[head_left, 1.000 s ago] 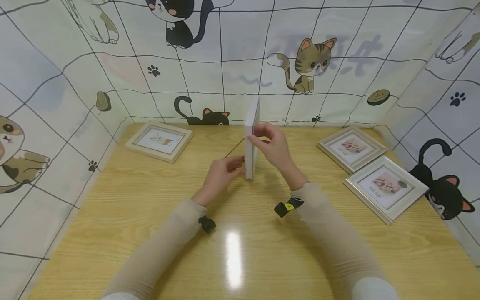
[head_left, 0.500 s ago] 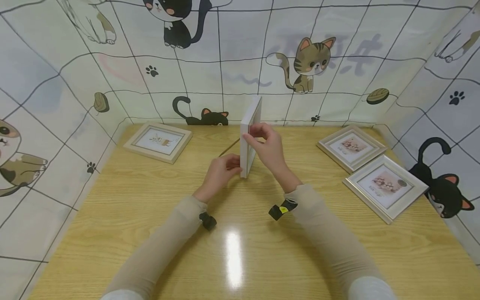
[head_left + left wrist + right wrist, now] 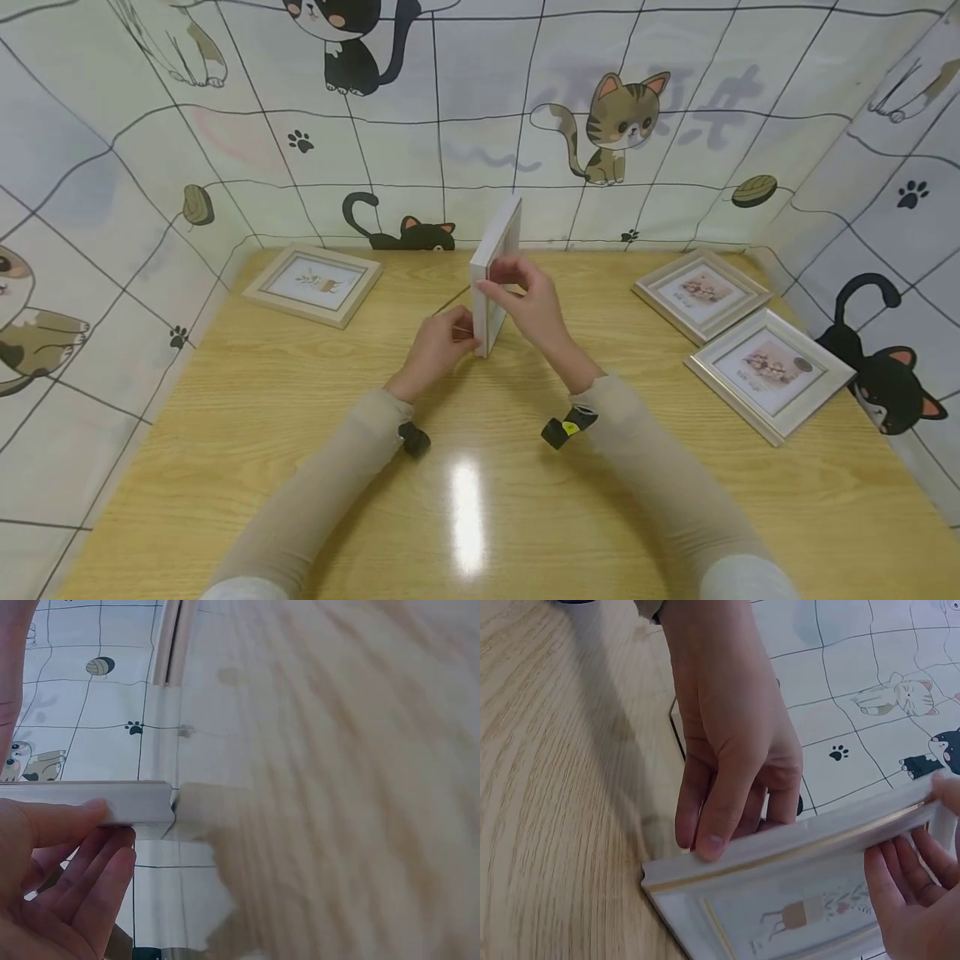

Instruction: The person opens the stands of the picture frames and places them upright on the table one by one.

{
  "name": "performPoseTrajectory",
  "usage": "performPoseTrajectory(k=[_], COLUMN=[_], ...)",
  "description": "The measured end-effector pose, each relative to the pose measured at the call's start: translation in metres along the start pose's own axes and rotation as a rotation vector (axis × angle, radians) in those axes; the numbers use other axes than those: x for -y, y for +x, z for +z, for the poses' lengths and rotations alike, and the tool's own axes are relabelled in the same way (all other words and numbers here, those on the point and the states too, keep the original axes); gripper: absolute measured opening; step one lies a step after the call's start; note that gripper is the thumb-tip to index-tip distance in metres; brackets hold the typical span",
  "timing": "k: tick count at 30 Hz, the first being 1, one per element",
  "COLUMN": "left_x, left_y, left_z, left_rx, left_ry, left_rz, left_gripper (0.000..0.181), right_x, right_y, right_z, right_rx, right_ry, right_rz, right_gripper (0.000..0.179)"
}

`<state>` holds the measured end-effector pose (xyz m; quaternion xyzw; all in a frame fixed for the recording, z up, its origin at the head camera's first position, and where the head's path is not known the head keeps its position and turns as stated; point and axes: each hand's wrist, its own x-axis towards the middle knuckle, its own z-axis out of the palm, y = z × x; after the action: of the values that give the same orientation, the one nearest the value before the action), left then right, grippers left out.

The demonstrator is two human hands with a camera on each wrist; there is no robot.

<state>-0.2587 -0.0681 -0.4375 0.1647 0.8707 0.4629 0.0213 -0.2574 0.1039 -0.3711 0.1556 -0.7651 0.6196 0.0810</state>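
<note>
A white picture frame (image 3: 481,313) with gold trim stands upright on the table, nearly edge-on in the head view. My left hand (image 3: 435,346) pinches its near edge low down. In the left wrist view, the thumb lies along the white moulding (image 3: 142,801) with the fingers beneath. Higher on the same edge, my right hand (image 3: 536,310) holds the frame, thumb on the edge and fingers on the picture side. The right wrist view shows a deer-like print (image 3: 786,915) inside it. A thin brown strip (image 3: 453,301) projects behind the frame on the left; its far part is hidden.
A light wooden picture frame (image 3: 313,283) lies flat at the back left. Two more lie at the right, a beige one (image 3: 701,293) and a silver-white one (image 3: 771,373), their edges meeting. Cat-printed sheeting (image 3: 480,150) borders the wooden table (image 3: 360,500) at the back and sides.
The upright frame's near edge has swung slightly left, so it stands more slanted and shows more of its picture side. Both hands have shifted left with it, keeping their hold.
</note>
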Motion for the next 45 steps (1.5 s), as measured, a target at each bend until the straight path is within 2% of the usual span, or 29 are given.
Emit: performPoseTrajectory(k=[3, 6, 9, 12, 15, 19, 25, 33, 39, 45], left_x=[0.003, 0.004, 0.004, 0.003, 0.001, -0.001, -0.003, -0.002, -0.002, 0.0], left_y=[0.0, 0.001, 0.001, 0.001, 0.002, 0.003, 0.004, 0.005, 0.005, 0.003], left_z=[0.0, -0.001, -0.001, -0.001, -0.001, -0.001, 0.0, 0.001, 0.0, -0.004], left_rx=[0.005, 0.013, 0.024, 0.027, 0.029, 0.042, 0.059, 0.054, 0.057, 0.017], left_ry=[0.023, 0.041, 0.047, 0.053, 0.061, 0.076, 0.106, 0.149, 0.135, 0.153], left_rz=[0.01, 0.017, 0.021, 0.028, 0.038, 0.039, 0.019, 0.017, 0.026, 0.013], left_gripper=[0.02, 0.021, 0.021, 0.021, 0.022, 0.023, 0.022, 0.02, 0.02, 0.021], right_x=[-0.006, -0.015, -0.029, -0.044, -0.058, -0.077, -0.095, -0.105, -0.105, -0.104], right_y=[0.001, 0.007, 0.018, 0.028, 0.036, 0.044, 0.053, 0.057, 0.058, 0.054], right_z=[-0.004, -0.012, -0.022, -0.033, -0.041, -0.047, -0.046, -0.039, -0.038, -0.038], right_rx=[-0.001, -0.068, -0.15, -0.176, -0.155, -0.08, 0.04, 0.084, 0.042, -0.01], right_ry=[0.091, 0.158, 0.112, 0.015, -0.046, -0.082, -0.149, -0.178, -0.212, -0.224], right_rz=[-0.032, -0.063, -0.059, -0.009, 0.077, 0.182, 0.273, 0.257, 0.251, 0.273], right_gripper=[0.027, 0.029, 0.033, 0.037, 0.04, 0.042, 0.044, 0.04, 0.036, 0.033])
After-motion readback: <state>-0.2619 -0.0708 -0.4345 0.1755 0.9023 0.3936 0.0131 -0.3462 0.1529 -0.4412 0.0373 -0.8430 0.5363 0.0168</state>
